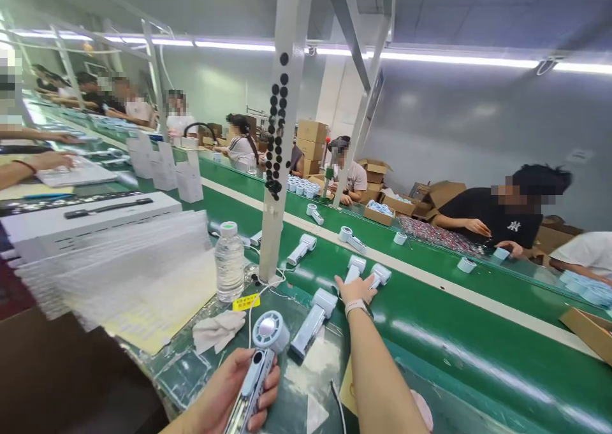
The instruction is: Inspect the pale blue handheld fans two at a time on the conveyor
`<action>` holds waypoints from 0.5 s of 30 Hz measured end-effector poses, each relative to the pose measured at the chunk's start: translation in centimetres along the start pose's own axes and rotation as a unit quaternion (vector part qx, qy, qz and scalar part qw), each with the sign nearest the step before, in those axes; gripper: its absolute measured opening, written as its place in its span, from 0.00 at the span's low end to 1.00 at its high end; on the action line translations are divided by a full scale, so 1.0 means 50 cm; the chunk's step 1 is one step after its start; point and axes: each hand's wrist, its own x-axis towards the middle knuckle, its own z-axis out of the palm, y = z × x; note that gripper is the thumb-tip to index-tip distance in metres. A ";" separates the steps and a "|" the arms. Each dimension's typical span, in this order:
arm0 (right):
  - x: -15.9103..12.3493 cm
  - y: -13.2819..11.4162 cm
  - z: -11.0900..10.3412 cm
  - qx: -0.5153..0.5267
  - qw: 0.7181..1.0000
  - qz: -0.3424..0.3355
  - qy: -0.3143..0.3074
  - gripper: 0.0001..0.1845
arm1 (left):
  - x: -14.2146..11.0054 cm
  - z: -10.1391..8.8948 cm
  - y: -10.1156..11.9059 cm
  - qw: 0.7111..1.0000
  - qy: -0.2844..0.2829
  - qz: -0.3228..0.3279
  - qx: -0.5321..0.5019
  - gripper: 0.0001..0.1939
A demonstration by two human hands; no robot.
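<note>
My left hand [239,383] is wrapped around the handle of a light-blue handheld fan [270,332], its round head tilted up. Ahead, my right hand [356,290] reaches over the green belt with its fingers spread, a band around the wrist. Its fingertips are at two more handheld fans, one fan [356,267] beyond the palm and another fan [381,274] by the right-hand fingers; whether they touch is hard to see. Between my hands, a larger-looking handheld fan [313,322] lies on the near work surface.
A green conveyor belt [430,319] carries several fans. Beside a white post [275,230] stand a water bottle [229,262] and a crumpled white cloth [218,331]. Bubble-wrap sheets [143,268] lie left. A white cable [253,313] runs nearby. Several people work across the belt.
</note>
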 end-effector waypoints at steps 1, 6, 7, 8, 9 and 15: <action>-0.007 -0.012 0.001 -0.004 1.000 0.001 -0.009 0.20 | 0.000 -0.001 -0.001 1.000 0.002 -0.001 0.003 0.16; -0.046 0.049 -0.047 -0.030 0.996 -0.043 -0.065 0.19 | 0.000 -0.022 -0.012 1.000 -0.012 0.011 0.013 0.13; -0.066 0.078 -0.059 -0.034 0.995 -0.063 -0.076 0.18 | 0.001 -0.027 -0.014 1.000 -0.017 0.008 0.020 0.12; -0.093 0.107 -0.069 -0.037 0.992 -0.082 -0.085 0.16 | 0.003 -0.030 -0.016 0.999 -0.019 0.007 0.030 0.12; -0.127 0.136 -0.075 -0.039 0.990 -0.099 -0.090 0.15 | 0.005 -0.033 -0.018 0.999 -0.021 0.009 0.043 0.10; -0.354 0.239 -0.071 -0.044 0.987 -0.127 -0.083 0.25 | 0.008 -0.022 -0.032 0.993 -0.063 0.040 0.093 0.13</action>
